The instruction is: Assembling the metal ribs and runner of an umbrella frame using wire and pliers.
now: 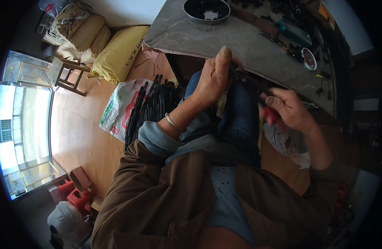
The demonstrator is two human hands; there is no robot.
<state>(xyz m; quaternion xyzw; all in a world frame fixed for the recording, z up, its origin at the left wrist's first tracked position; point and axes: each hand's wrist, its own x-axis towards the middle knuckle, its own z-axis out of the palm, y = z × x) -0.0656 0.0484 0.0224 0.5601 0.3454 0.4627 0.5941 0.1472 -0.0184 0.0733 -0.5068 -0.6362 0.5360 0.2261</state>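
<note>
My left hand (213, 79) is raised over my lap near the table's front edge, thumb up and fingers curled. What it grips is hidden behind the hand. My right hand (292, 108) is closed around red-handled pliers (271, 117), blurred by motion. Their dark front end points toward the fingers of my left hand and comes close to them; whether it touches anything there I cannot tell. Left of my knees, a bundle of long black rods (155, 101) leans on a white printed sack (121, 107) on the floor.
On the grey table (174, 35) stand a metal bowl (206, 11) of black pieces, a small round dish (309, 59), a green tray (297, 33) and scattered black parts. Full yellow sacks (118, 54) and a wooden stool (70, 74) are at left. Red stools (78, 198) stand lower left.
</note>
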